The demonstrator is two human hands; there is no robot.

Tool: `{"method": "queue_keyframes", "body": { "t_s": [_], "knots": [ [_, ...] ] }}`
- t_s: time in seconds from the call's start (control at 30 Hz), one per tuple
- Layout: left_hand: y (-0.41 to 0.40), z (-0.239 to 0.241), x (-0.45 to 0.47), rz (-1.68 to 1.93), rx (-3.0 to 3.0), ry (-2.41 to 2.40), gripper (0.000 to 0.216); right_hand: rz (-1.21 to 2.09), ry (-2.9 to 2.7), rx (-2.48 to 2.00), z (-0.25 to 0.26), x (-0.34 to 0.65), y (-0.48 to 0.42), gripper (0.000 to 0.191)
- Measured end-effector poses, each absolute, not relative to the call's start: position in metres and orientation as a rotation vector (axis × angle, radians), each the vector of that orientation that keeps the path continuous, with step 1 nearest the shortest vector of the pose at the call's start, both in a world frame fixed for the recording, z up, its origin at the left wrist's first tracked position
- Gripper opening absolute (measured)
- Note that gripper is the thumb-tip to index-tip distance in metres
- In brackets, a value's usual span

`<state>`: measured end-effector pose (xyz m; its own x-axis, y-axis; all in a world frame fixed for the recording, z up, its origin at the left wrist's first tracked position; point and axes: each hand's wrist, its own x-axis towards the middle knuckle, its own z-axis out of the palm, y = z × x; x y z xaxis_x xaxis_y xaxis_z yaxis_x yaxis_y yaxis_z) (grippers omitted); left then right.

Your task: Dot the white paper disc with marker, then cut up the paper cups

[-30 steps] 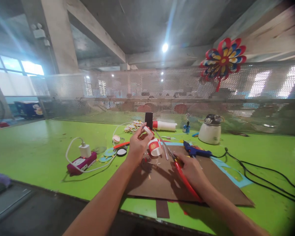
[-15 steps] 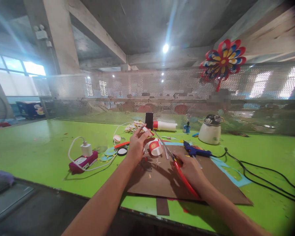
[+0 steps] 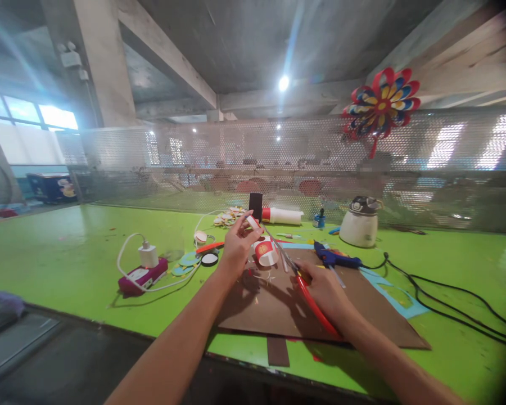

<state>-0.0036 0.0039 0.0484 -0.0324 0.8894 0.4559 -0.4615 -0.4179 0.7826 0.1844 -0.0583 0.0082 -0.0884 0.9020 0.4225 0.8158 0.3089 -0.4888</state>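
My left hand (image 3: 237,246) pinches a small white and red paper piece (image 3: 253,221), raised above the brown board (image 3: 278,309). In my right hand (image 3: 325,287) are scissors with red handles (image 3: 315,306); their blades point up and left to the paper piece. Whether the blades touch it, I cannot tell. Below and between the hands, a cut white and red paper cup (image 3: 265,251) with a gold round mark lies on its side on the board. White scraps (image 3: 269,277) are scattered near it.
Right of the board lie a blue glue gun (image 3: 339,259) with a black cord and light blue paper (image 3: 398,298). A white kettle-like pot (image 3: 358,229) stands behind. Leftward are a purple power strip (image 3: 141,277) and paper discs (image 3: 189,259). Stacked white cups (image 3: 284,216) lie near the mesh screen.
The paper piece in my left hand has turned slightly and shows more of its white side. My right hand and the scissors have hardly moved.
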Motion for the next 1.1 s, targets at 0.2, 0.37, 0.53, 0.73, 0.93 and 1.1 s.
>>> {"method": "queue_keyframes", "body": {
  "t_s": [0.2,0.37,0.53,0.73,0.93,1.1],
  "knots": [
    [0.007,0.045,-0.003,1.686,1.246,0.568,0.061,0.191,-1.9,-1.517,0.009,0.184,-0.058,0.042],
    [0.014,0.041,-0.003,1.687,1.326,0.607,0.062,0.171,-1.894,-1.543,0.009,0.185,-0.056,0.04],
    [0.015,0.037,-0.004,1.747,1.535,0.746,0.056,0.099,-1.898,-1.533,0.007,0.186,-0.056,0.038],
    [0.011,0.031,-0.003,1.955,1.939,0.937,0.046,0.051,-1.865,-1.558,0.006,0.189,-0.053,0.036],
    [0.012,0.028,-0.002,1.899,2.09,1.066,0.046,0.061,-1.882,-1.601,0.009,0.189,-0.054,0.038],
    [0.012,0.032,0.0,1.826,1.739,0.891,0.051,0.058,-1.876,-1.613,0.011,0.189,-0.055,0.038]
  ]
}}
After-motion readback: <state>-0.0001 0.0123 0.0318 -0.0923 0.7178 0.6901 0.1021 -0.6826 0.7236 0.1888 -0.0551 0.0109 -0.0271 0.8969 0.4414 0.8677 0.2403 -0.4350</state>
